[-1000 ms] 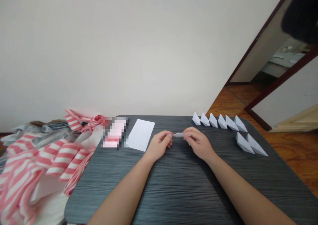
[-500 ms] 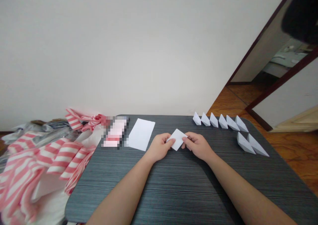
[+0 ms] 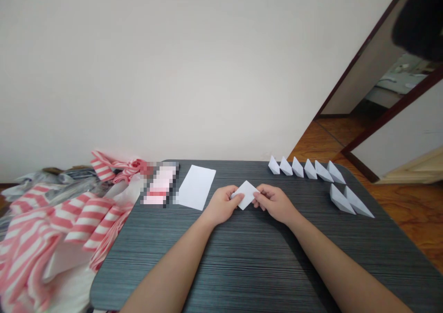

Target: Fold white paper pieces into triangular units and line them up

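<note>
A small folded paper (image 3: pixel 247 195), white and diamond-shaped, is held between my two hands above the middle of the table. My left hand (image 3: pixel 223 205) pinches its left corner, thumb on top. At the right corner, my right hand (image 3: pixel 276 203) grips it between thumb and fingers; the fingertips beneath are partly hidden. Left of my hands lies a flat white paper sheet (image 3: pixel 197 187). To the right, several folded white paper boats (image 3: pixel 297 167) stand in a row near the back edge, and two more paper boats (image 3: pixel 350 200) sit closer to me.
The dark, wood-grained table (image 3: pixel 242 267) stands against a pale wall (image 3: pixel 194 73). A pixelated pink-and-white item (image 3: pixel 161 184) lies at its back left. Red-and-white striped cloth (image 3: pixel 86 221) is heaped beyond the left edge. Wooden floor (image 3: pixel 411 211) and a doorway are at the right.
The folded paper has shifted very slightly, and the fingers of my right hand have moved a little at its right corner. Everything else looks the same.
</note>
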Demonstrator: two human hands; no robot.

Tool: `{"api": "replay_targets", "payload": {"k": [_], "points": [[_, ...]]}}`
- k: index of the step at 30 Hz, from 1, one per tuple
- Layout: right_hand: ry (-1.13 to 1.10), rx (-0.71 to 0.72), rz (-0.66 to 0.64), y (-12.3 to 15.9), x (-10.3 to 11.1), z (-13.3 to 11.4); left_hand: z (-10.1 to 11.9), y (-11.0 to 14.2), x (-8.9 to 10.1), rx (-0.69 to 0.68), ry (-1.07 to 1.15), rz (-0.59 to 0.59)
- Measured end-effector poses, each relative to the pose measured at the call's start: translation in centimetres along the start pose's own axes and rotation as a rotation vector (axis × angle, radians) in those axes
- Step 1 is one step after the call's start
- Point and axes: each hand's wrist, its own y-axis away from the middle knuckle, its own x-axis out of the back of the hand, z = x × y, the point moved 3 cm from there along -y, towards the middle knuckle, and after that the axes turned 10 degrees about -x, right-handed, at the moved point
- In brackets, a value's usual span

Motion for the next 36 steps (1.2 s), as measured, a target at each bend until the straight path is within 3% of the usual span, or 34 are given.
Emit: {"api": "replay_targets", "payload": {"k": [11, 21, 27, 30, 36], "points": [[-0.149, 0.047, -0.046, 0.1, -0.2, -0.2, -0.2, -0.1, 0.0, 0.041, 0.163, 0.034], [-0.032, 0.177, -0.031, 0.3, 0.2, -0.7, -0.3, -0.1, 0.1, 0.023, 0.375, 0.038], [0.071, 0.288, -0.047, 0.4, 0.1, -1.3, -0.4, 0.1, -0.1, 0.056, 0.223, 0.066], [0.013, 0.237, -0.040, 0.4, 0.1, -1.0, -0.2, 0.0, -0.1, 0.041, 0.198, 0.052], [-0.304, 0.024, -0.002, 0.0, 0.2, 0.0, -0.1, 0.1, -0.1, 0.050, 0.167, 0.053]]}}
